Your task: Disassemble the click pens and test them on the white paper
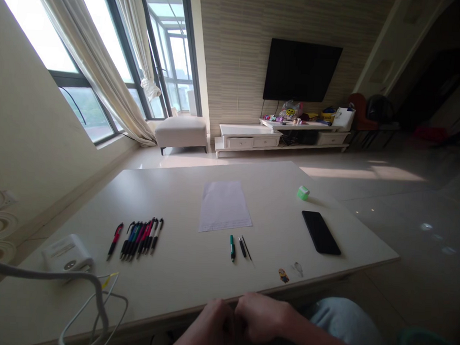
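My left hand [211, 327] and my right hand [260, 316] meet at the table's front edge, both with fingers curled closed. Whatever lies inside them, if anything, is hidden. Just beyond them on the white table [179, 277] lie a green pen barrel [232, 248], a short black pen part [242, 247] and a thin dark refill-like stick [246, 247]. Behind these rests a white sheet of paper [225, 205]. To the left, several click pens [141, 239] lie side by side, and a red and black pen [114, 241] sits a little apart from them.
On the right are a black phone [321, 232], a small green box [303, 193] and a cartoon sticker [283, 275]. A white device [68, 254] and looping white cables [102, 301] occupy the left front. Across the room stand a TV cabinet [250, 142] and an ottoman [181, 132].
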The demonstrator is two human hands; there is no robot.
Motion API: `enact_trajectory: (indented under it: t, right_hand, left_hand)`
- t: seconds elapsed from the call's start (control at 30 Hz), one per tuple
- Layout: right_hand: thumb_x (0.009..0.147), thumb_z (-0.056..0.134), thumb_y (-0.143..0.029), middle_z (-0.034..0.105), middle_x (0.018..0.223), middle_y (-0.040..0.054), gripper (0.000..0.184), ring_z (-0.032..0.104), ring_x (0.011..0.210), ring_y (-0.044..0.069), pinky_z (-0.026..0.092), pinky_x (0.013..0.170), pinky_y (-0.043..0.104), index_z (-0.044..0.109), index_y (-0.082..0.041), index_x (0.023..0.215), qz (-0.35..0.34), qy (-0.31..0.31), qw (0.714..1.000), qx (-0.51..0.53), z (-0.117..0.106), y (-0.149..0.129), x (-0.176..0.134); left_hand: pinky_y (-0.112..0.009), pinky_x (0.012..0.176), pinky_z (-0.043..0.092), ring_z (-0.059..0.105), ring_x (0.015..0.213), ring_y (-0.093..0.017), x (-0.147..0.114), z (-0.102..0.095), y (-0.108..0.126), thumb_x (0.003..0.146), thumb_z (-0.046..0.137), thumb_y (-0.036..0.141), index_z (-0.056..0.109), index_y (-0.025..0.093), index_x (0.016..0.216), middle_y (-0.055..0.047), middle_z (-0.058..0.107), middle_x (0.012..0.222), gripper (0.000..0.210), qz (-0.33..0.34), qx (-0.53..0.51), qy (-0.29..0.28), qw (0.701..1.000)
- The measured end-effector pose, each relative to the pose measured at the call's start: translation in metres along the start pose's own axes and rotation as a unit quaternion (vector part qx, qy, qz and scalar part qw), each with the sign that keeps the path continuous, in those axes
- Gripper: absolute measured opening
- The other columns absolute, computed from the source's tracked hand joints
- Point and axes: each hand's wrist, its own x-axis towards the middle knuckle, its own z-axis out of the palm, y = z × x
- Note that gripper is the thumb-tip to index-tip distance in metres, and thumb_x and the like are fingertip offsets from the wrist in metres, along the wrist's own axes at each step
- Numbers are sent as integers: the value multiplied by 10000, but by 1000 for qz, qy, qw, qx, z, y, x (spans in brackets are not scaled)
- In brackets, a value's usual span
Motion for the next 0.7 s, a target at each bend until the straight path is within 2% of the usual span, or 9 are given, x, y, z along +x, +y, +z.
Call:
enact_trajectory:
  t: [0.07,0.17,0.3,0.4,0.53,0.7]
  right_hand:
    - [647,568,-159,721,752,9,266,653,659,152,421,517,171,721,-218,856,5,40,997,64,-20,12,-8]
    - [666,586,-197,714,738,30,213,641,658,150,415,528,173,724,-191,827,66,102,987,103,-46,32,-17]
    - [721,554,-203,715,819,94,192,647,769,186,433,675,225,720,-156,803,186,188,963,46,-66,55,-17]
    - [735,553,-224,712,881,111,201,646,836,205,429,718,243,715,-160,836,237,193,952,16,-73,65,-12]
    - [738,557,-250,714,883,105,210,650,837,201,432,721,233,716,-163,842,236,192,952,20,-75,68,-7]
    - [759,513,-267,704,921,141,267,645,880,229,435,754,257,708,-135,885,243,208,947,23,-73,62,2]
  left_hand:
    - [-235,518,373,580,604,-175,13,-7,-3,567,548,122,683,153,596,1,647,566,142,8,25,33,999]
    - [-230,534,383,578,593,-158,28,-18,0,603,566,155,673,140,654,-15,659,611,120,15,37,100,994]
    - [-238,583,387,589,626,-153,54,-31,9,744,508,230,637,151,726,-40,666,671,152,13,83,200,976]
    - [-251,592,362,600,673,-173,75,-35,13,835,441,326,600,160,795,-63,669,718,233,-4,171,264,949]
    - [-267,582,335,618,723,-211,96,-34,15,845,437,413,569,159,838,-92,669,762,286,-49,258,282,923]
    - [-271,576,322,617,735,-215,101,-37,17,823,468,342,572,156,784,-111,667,784,216,-66,277,275,918]
